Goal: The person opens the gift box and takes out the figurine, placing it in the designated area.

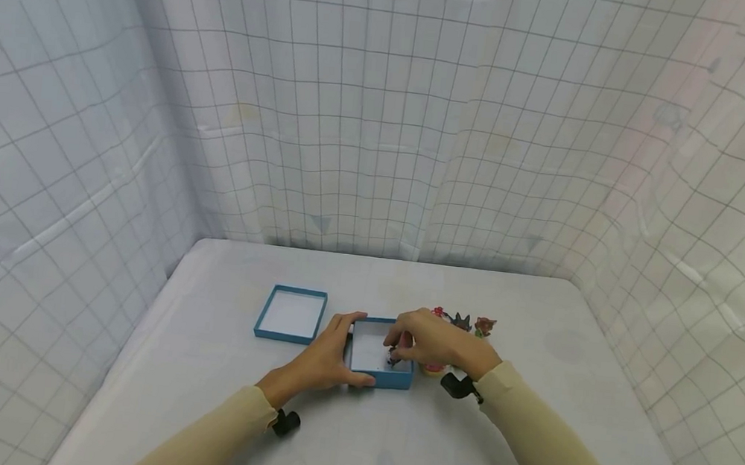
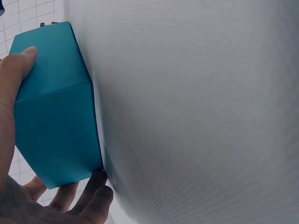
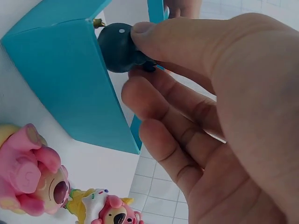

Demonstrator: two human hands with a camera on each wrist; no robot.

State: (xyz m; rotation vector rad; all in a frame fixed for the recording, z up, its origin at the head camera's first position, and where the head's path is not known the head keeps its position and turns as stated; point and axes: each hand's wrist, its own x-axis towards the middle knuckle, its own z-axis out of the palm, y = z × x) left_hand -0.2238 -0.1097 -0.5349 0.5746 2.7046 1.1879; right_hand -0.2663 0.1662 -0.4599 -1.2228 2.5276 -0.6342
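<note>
On the white table stands an open blue box (image 1: pixel 392 380) with a white inside. My left hand (image 1: pixel 323 359) grips it from the left, thumb on the near side and fingers at the far side; the left wrist view shows the thumb (image 2: pixel 25 58) pressed on one blue wall. Over the box's right part, my right hand (image 1: pixel 432 339) pinches a small dark, round-headed figurine (image 3: pixel 117 49) between thumb and fingers. That figurine is at the box's opening, partly covered by the hand. Whether it touches the bottom I cannot tell.
A shallow blue-rimmed lid (image 1: pixel 293 315) lies left of the box. Right of the box are a pink bear figurine (image 3: pixel 35 170), another pink bear with yellow and white parts (image 3: pixel 117 212), a dark eared figure (image 1: pixel 462 321) and a red flower-like piece (image 1: pixel 485 326). White gridded curtains (image 1: pixel 370 112) surround the table.
</note>
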